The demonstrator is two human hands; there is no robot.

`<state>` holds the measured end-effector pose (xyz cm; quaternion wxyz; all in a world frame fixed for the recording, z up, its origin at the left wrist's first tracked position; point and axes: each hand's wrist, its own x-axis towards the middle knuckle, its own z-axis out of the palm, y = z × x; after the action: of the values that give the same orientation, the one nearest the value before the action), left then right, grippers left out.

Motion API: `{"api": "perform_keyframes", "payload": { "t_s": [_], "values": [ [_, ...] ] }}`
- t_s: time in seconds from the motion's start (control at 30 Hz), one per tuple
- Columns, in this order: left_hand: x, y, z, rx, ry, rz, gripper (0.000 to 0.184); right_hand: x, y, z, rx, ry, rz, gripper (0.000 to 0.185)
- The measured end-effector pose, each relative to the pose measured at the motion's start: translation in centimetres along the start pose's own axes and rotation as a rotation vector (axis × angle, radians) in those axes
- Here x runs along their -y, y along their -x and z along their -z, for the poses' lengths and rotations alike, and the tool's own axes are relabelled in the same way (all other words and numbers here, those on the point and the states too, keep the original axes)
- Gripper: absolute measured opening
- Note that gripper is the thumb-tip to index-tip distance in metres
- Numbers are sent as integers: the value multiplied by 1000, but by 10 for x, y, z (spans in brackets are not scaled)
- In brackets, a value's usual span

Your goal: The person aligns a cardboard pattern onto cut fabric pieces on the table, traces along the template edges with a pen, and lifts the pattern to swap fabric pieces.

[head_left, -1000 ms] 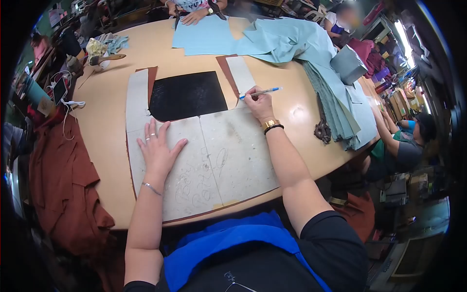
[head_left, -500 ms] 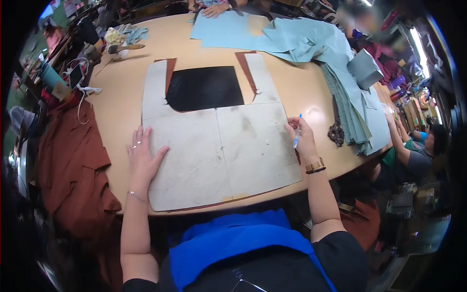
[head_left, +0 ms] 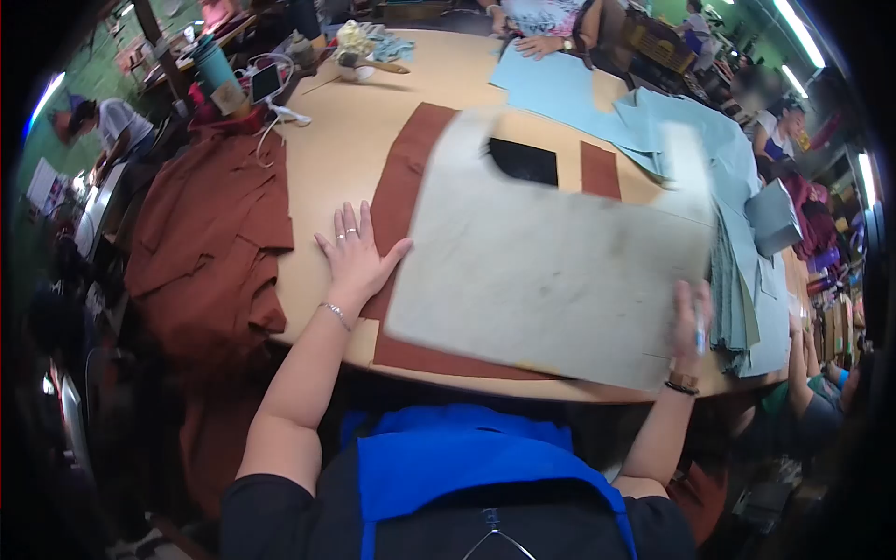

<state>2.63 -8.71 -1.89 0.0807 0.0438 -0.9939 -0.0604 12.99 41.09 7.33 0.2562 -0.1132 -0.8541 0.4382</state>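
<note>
A large whitish cardboard pattern (head_left: pixel 551 271) with a U-shaped cut-out is tilted and lifted off the brown fabric piece (head_left: pixel 411 154), blurred by motion. My right hand (head_left: pixel 689 322) grips its lower right edge, with a pen (head_left: pixel 700 334) also held in the fingers. Fingers spread, my left hand (head_left: pixel 359 261) is at the left edge of the brown fabric, its thumb tip close to the pattern's left edge. Through the cut-out shows a black sheet (head_left: pixel 525 161). Much of the fabric is hidden beneath the pattern.
Brown cloth (head_left: pixel 210 243) hangs over the table's left side. Light blue fabric (head_left: pixel 541 82) and stacked layers (head_left: pixel 737 280) lie at the back and right. A brush (head_left: pixel 373 65) lies at the back left. A co-worker's hand (head_left: pixel 541 47) rests on the blue fabric.
The pattern has come up off the brown fabric and shifted right with my right hand, uncovering fabric at left and below. My left hand has come off the pattern. The view has turned left.
</note>
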Motion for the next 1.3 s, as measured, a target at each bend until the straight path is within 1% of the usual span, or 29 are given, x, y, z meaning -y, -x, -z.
{"api": "perform_keyframes", "payload": {
  "t_s": [0.07, 0.1, 0.13, 0.2, 0.23, 0.3, 0.33, 0.37, 0.4, 0.43, 0.5, 0.53, 0.6, 0.63, 0.7, 0.73, 0.77, 0.8, 0.87, 0.9, 0.93, 1.0, 1.03, 1.07, 1.1, 1.13, 1.17, 1.23, 1.3],
  "values": [
    [-7, -1, 14, 73, -45, 48, 98, -30, -4, 35, -186, -304, -85, 35],
    [-10, 1, 18, 113, -65, 71, 99, -38, -3, 53, -297, -333, -163, 37],
    [-10, 6, 13, -42, -7, 12, 83, -43, -2, 69, -394, -345, -219, 40],
    [-14, 7, 20, 8, 153, -49, 66, -57, -4, 96, -577, -365, -298, 47],
    [-14, 6, 26, 30, 224, -73, 58, -84, -1, 113, -579, -140, -197, 54],
    [-16, 3, 33, 136, 489, -83, 28, -96, 0, 108, -698, 247, 78, 58],
    [-15, 6, 27, 84, 784, -5, 24, -97, 3, 99, -705, 312, 203, 60],
    [-11, 9, 19, 7, 1070, 77, 21, -93, 1, 87, -680, 299, 301, 62],
    [-2, 0, 10, -196, 1237, 9, 16, -87, 1, 71, -611, 238, 358, 65],
    [12, -3, 21, -405, 1384, -76, 12, -89, -5, 53, -501, 117, 299, 59],
    [55, 15, 71, -493, 1494, 113, 15, -92, -19, 18, -311, -112, 146, 47],
    [89, 23, 88, -607, 1375, 201, 17, -72, -13, -8, -198, -71, 98, 47],
    [163, 53, 129, -827, 1073, 431, 29, -75, -9, -39, -39, 18, 202, 44],
    [219, 70, 122, -932, 1172, 488, 26, -77, -6, -56, 38, 55, 258, 43],
    [311, 129, 142, -1116, 1177, 656, 30, -49, 4, -81, 179, 170, 246, 43],
    [348, 165, 146, -1163, 1262, 595, 33, -48, 6, -89, 212, 171, 235, 43],
    [415, 216, 139, -1137, 1387, 720, 36, -48, 8, -96, 244, 173, 222, 44],
    [367, 235, 162, -1265, 1165, 921, 40, -48, 11, -100, 274, 175, 208, 44],
    [395, 308, 151, -1280, 1023, 944, 46, -47, 15, -103, 321, 150, 173, 46],
    [435, 356, 132, -1319, 1048, 970, 48, -45, 15, -104, 343, 138, 157, 47],
    [450, 393, 116, -1322, 965, 988, 47, -41, 16, -104, 352, 149, 148, 47],
    [431, 436, 103, -1278, 672, 1169, 42, -31, 17, -103, 370, 171, 128, 48],
    [421, 453, 100, -1183, 598, 1273, 43, -32, 17, -103, 364, 166, 121, 48],
    [416, 474, 92, -1048, 476, 1295, 42, -34, 17, -104, 357, 160, 115, 48],
    [445, 511, 72, -920, 425, 1323, 44, -36, 17, -105, 350, 153, 110, 48],
    [466, 536, 65, -590, 325, 1439, 48, -36, 17, -104, 347, 179, 131, 47],
    [442, 525, 67, -358, 117, 1629, 57, -36, 16, -104, 344, 204, 153, 47],
    [391, 462, 68, -222, -444, 1926, 62, -38, 16, -104, 329, 260, 187, 46],
    [369, 391, 94, -302, -229, 1640, 61, -41, 15, -104, 309, 328, 212, 45]
  ]
}}
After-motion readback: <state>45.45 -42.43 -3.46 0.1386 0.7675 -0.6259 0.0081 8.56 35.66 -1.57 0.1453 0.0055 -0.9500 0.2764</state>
